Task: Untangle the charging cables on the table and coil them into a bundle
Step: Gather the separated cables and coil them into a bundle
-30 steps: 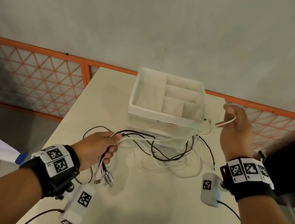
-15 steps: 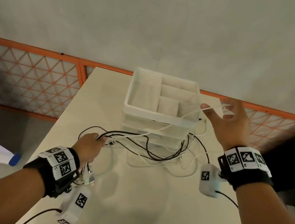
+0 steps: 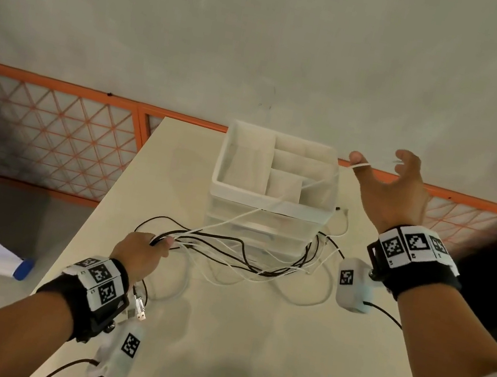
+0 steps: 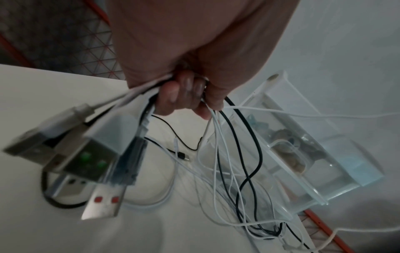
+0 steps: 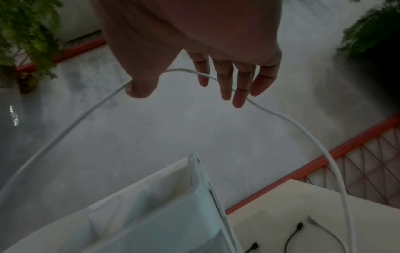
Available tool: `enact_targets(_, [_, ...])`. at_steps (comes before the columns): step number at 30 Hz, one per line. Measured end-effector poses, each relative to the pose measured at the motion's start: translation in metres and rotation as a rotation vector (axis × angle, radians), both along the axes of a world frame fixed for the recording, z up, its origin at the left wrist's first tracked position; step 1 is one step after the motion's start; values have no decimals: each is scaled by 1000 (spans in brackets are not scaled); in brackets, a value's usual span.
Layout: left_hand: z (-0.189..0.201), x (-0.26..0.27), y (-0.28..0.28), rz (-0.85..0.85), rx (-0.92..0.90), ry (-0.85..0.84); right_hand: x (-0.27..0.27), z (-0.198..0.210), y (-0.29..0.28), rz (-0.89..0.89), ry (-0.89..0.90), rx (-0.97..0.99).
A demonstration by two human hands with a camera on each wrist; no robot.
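My left hand [image 3: 142, 252] grips a bunch of black and white charging cables [image 3: 260, 266] near their USB plugs [image 3: 139, 308], which hang below the wrist. In the left wrist view the fingers [image 4: 173, 95] curl round the strands, plugs [image 4: 86, 154] close to the lens. My right hand [image 3: 387, 186] is raised beyond the white organizer [image 3: 240, 191], fingers spread. One white cable [image 3: 307, 185] runs taut from the left hand up over the right thumb. In the right wrist view that cable [image 5: 303, 128] lies draped across the thumb [image 5: 140, 85] and straight fingers [image 5: 238, 85].
The cream table [image 3: 244, 354] ends just behind the organizer, with an orange mesh railing [image 3: 52, 127] past it. Clear drawers [image 4: 314, 154] sit under the organizer. Loose cable ends [image 5: 298, 227] lie on the table at its right. Potted plants [image 5: 26, 34] stand on the floor.
My right hand has opened from a pinch to spread fingers and risen farther back, pulling the white cable taut. My left hand has dropped toward the table with the bunch.
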State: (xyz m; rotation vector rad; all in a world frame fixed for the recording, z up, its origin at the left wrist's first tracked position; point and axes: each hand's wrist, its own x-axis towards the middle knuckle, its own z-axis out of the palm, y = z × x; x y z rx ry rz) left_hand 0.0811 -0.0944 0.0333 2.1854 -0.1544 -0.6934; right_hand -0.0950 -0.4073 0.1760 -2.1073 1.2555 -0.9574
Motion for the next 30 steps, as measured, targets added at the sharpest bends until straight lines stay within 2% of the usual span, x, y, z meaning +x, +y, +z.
enact_targets(4, [0, 3, 2, 32, 17, 0, -4, -16, -6, 89, 101, -272])
enact_targets(6, [1, 3, 1, 22, 40, 9, -5, -18, -9, 175, 89, -378])
enact_targets(11, [14, -2, -14, -53, 37, -6, 1, -1, 0, 430, -42, -475])
enact_targets(14, [27, -6, -24, -113, -26, -14, 7, 15, 7, 501, -80, -505])
enact_targets(16, [35, -8, -27, -141, -77, 0, 7, 13, 0, 463, -8, -431])
enact_targets(19, [48, -9, -26, -165, -192, 79, -6, -18, -21, 309, 178, -164])
enact_targets(22, [60, -10, -19, -206, -283, 135, -32, -68, -31, 202, 527, 219])
enact_targets(24, [66, -11, -15, -228, -316, 156, -48, -99, -30, 233, 764, 395])
enact_targets(25, [68, -12, -13, -237, -324, 161, -51, -107, -27, 268, 822, 433])
enact_targets(27, [73, -15, -13, -262, -330, 164, -52, -101, -12, 356, 816, 456])
enact_targets(30, [80, -24, -19, -327, -344, 181, -38, -68, 36, 590, 587, 399])
